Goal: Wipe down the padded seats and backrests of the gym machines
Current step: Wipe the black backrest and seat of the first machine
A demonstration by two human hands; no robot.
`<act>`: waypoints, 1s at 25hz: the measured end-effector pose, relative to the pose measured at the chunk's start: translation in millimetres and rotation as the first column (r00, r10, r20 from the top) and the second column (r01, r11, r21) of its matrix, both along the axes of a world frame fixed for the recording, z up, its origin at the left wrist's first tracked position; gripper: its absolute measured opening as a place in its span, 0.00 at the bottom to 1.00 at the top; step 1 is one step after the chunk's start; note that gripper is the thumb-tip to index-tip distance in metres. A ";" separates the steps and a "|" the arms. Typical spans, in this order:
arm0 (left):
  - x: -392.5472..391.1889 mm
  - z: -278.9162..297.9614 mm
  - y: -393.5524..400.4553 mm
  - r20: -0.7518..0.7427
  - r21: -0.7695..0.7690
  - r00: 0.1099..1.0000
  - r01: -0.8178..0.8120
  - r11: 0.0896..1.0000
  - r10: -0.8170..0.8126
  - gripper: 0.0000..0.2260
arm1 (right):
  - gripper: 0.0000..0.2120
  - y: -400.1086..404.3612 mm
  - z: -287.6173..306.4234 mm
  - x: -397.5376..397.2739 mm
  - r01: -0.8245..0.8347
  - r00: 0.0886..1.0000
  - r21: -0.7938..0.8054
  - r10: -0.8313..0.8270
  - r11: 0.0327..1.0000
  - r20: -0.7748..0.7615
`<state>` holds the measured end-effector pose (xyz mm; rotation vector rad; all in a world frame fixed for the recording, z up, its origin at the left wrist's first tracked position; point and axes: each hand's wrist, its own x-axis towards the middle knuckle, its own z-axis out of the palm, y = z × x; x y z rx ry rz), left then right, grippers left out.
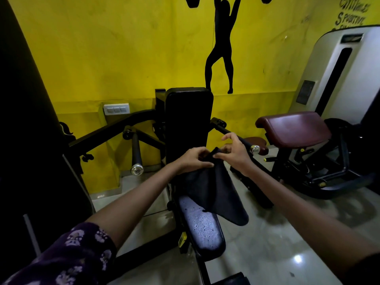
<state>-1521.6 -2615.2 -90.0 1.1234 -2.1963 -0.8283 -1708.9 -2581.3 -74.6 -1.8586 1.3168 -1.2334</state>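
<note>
Yellow gym wall [127, 58] with a black weightlifter silhouette [222, 48] is standing behind the machine being cleaned. A dark cloth [213, 192] is hanging from both hands in front of the black padded backrest [188, 120], its loose lower end drooping over the upper part of the seat pad [202, 229], which is showing wet droplets across its surface. The left hand [193, 160] is gripping the cloth's top edge with curled fingers, and the right hand [234, 154] is pinching the same bunched edge just beside it, so both are closing on the cloth and neither is yet pressing it to a pad. The seat is lying directly below the hands and running lengthwise toward the person, while the backrest is rising just beyond the hands; both hands are sitting about equally near, with the left slightly closer to the backrest's middle. Judging from this, the cloth is being gathered for a wipe, and a downward move would be meeting the wet seat first. Out to the right, a maroon padded bench [296, 128] is waiting, well apart, beside a white machine shroud [339, 75].
</note>
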 end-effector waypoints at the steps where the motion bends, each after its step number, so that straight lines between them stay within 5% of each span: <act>1: -9.0 -3.9 1.7 -0.091 -0.049 0.995 -0.035 0.998 0.030 0.13 | 0.22 -1.4 -0.8 0.4 0.025 1.000 -0.011 -0.025 1.000 0.012; 4: -27.3 -5.9 5.4 -0.259 -0.019 0.965 -0.054 0.998 0.047 0.13 | 0.23 2.7 -4.1 -9.5 0.064 0.998 -0.027 -0.063 0.998 0.015; 8: -46.1 0.3 5.3 -0.260 0.034 0.965 0.033 0.999 -0.023 0.09 | 0.21 14.7 -18.7 -23.7 0.116 0.984 -0.056 -0.107 0.992 0.139; 11: -53.4 10.3 6.4 -0.333 0.034 0.943 0.025 0.999 -0.012 0.04 | 0.16 28.4 -72.1 -25.3 0.323 0.944 -0.161 -0.329 0.933 -0.012; 13: -52.5 25.1 5.1 -0.357 -0.025 0.934 -0.011 1.000 0.001 0.04 | 0.15 40.3 -119.3 -21.4 0.385 0.896 0.024 -0.368 0.922 -0.251; 15: -43.3 38.2 -3.0 -0.347 -0.110 0.936 -0.105 0.988 0.060 0.06 | 0.15 47.8 -144.3 -20.7 0.458 0.878 0.313 -0.368 0.832 -0.307; 16: -35.4 41.1 -7.3 -0.313 -0.147 0.945 -0.147 0.978 0.095 0.08 | 0.15 48.4 -144.1 -19.7 0.430 0.901 0.383 -0.367 0.817 -0.229; 18: -20.6 36.1 -13.3 -0.181 -0.206 0.976 -0.156 0.966 0.120 0.11 | 0.21 41.6 -121.7 -11.4 0.225 0.936 0.416 -0.314 0.881 0.160; 20: -11.9 18.5 -14.4 -0.054 -0.246 0.994 -0.108 0.963 0.098 0.08 | 0.23 32.7 -87.8 6.3 0.016 0.864 0.403 -0.216 0.915 0.454; 22: -8.4 0.6 -10.3 -0.033 -0.222 0.994 -0.109 0.969 0.104 0.10 | 0.11 26.0 -52.3 21.7 -0.079 0.780 0.481 -0.246 0.873 0.576; 25: -4.1 -14.2 -6.3 -0.090 -0.187 0.988 -0.140 0.972 0.125 0.12 | 0.09 16.6 -26.8 22.6 -0.213 0.640 0.597 -0.351 0.774 0.684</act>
